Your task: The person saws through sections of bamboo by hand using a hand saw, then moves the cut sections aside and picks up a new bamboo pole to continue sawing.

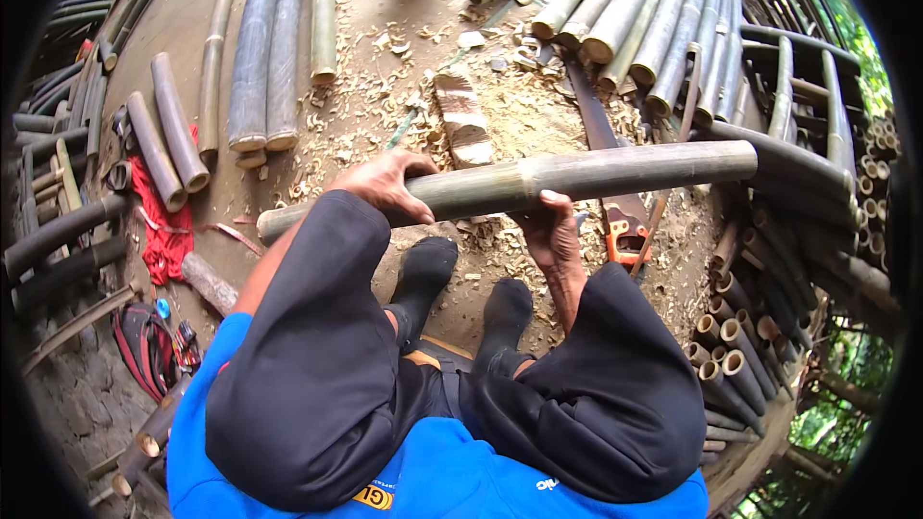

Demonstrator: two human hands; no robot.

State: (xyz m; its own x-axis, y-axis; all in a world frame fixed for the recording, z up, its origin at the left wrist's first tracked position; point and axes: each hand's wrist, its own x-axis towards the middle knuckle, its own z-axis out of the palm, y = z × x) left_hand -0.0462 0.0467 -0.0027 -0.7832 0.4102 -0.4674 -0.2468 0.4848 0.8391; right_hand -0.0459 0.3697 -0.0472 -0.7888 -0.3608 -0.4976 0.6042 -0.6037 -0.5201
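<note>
The largest thing at hand is the bamboo tube [635, 168], held crosswise above the ground between the left hand [385, 183] and the right hand [553, 235]. Its skin is a smooth, dull grey-green, darkest between the hands and browner toward the right end. It runs well past both hands, and the far right tip shows a pale, cut rim. Left of the left hand, the end turns a lighter greenish beige, partly covered by the raised knee.

Beyond the right hand lie other bamboo tubes [625, 14], set side by side in a row. Next in size is the handsaw [588, 101], its blade passing under the held tube and its orange handle [627, 238] just right of the right hand. Ahead, between the hands, sits a rough wooden block [463, 120].

The left hand grips the tube from above, thumb on the near side. The right hand holds from beneath, thumb against the near side; its fingers are mostly hidden, so how tightly they curl cannot be told.

Smaller still, a pale, raised node ring [529, 181] circles the tube just left of the right thumb. Smallest are the curled, cream shavings [370, 101] scattered beyond both hands.
</note>
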